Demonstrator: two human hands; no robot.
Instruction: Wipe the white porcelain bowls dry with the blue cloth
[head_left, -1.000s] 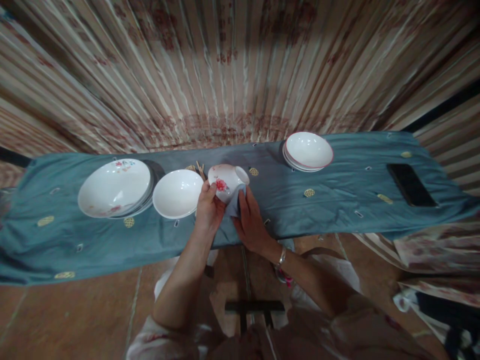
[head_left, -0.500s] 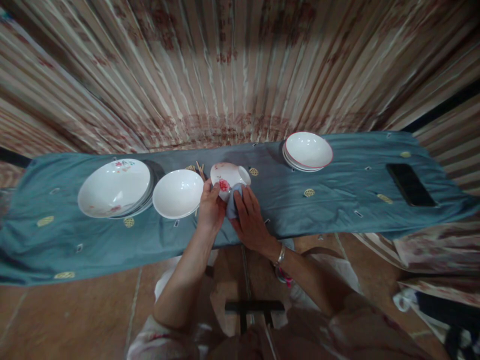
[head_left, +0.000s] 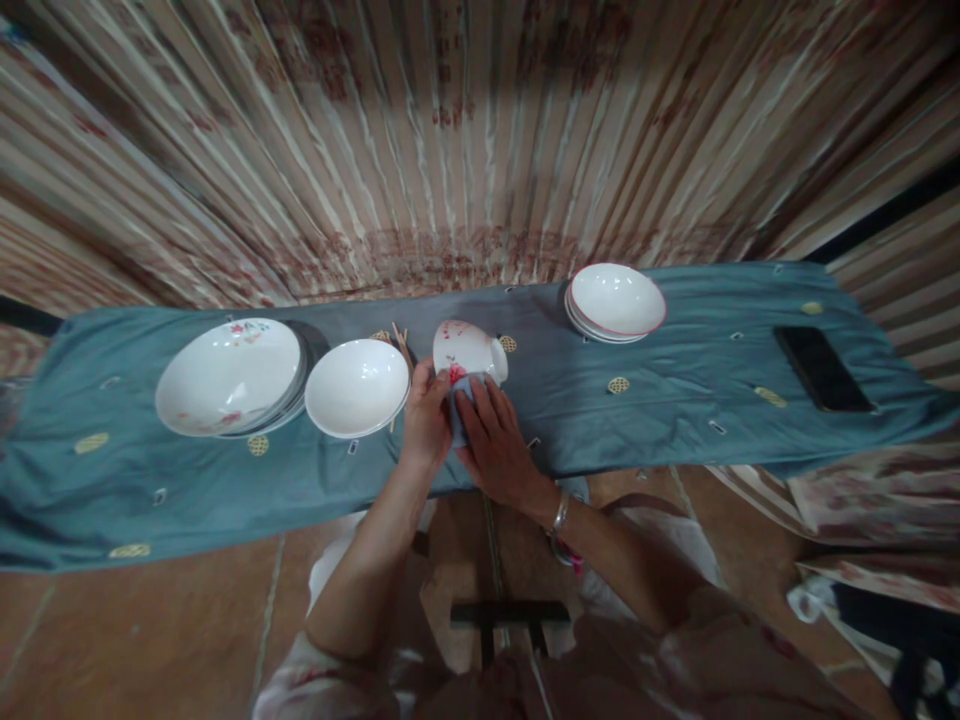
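Observation:
A white bowl with red flowers (head_left: 469, 347) is tipped on its side above the table, its foot facing right. My left hand (head_left: 427, 415) grips it by the rim at the left, fingers partly hidden behind it. Under my right hand (head_left: 496, 440) a grey-blue cloth (head_left: 459, 425) is pressed against the bowl's outer wall. Left of my hands stands a plain white bowl (head_left: 358, 388), with some chopsticks (head_left: 402, 343) lying partly behind it.
A stack of large flowered bowls (head_left: 229, 378) stands at the left of the cloth-covered table (head_left: 585, 430). Red-rimmed bowls (head_left: 616, 300) are stacked at the back right. A black phone (head_left: 821, 368) lies farther right. A pleated curtain (head_left: 480, 150) hangs behind the table.
The flowered bowl has turned in my left hand and shifted slightly right, so its red flower sits lower. My right hand and the cloth have slid a little left and down along its wall.

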